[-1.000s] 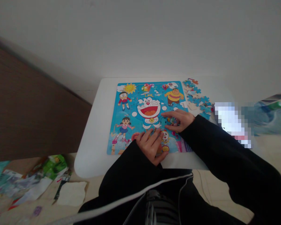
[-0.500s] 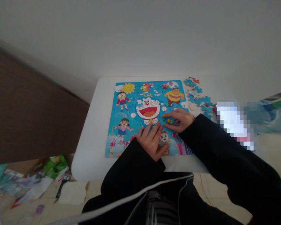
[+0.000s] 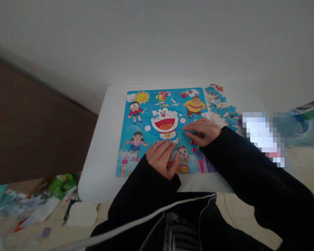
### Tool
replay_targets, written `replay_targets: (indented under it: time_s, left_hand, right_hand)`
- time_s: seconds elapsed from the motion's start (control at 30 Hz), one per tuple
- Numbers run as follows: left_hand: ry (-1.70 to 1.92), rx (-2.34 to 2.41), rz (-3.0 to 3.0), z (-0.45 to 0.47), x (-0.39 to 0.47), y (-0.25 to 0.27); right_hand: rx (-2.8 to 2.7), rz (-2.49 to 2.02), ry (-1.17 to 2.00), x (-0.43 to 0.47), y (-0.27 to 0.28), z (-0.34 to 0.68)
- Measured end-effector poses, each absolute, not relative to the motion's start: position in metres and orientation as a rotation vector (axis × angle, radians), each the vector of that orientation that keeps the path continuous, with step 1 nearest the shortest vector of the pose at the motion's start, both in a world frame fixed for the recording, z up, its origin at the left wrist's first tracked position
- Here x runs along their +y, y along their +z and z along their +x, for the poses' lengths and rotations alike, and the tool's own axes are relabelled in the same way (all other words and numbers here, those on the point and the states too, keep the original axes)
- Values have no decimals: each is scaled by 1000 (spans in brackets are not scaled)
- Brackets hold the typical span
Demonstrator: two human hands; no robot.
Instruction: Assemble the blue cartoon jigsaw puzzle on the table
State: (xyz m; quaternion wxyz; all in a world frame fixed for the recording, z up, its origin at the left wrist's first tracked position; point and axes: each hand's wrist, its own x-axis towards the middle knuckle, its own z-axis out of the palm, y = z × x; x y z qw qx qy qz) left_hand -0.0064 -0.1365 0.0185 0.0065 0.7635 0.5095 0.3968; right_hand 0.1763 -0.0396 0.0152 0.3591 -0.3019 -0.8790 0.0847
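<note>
The puzzle [image 3: 164, 124] lies beneath the left hand [image 3: 161, 158] and right hand [image 3: 204, 131].

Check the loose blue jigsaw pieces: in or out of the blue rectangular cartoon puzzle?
Out: the pieces lie on the white round-cornered table, right of the puzzle.

White table [image 3: 101, 150]: cartoon puzzle [image 3: 164, 123]; loose pieces [image 3: 227, 111] just right; pixelated device [image 3: 259, 132] farther right.
</note>
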Motion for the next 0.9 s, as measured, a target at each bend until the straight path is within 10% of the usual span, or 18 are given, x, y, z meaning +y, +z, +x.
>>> replay_targets:
  time_s: [0.9]
  left_hand:
    - [744,1667,2630,4,-138,12]
  right_hand:
    - [-2691,-762,222,-30,15,166]
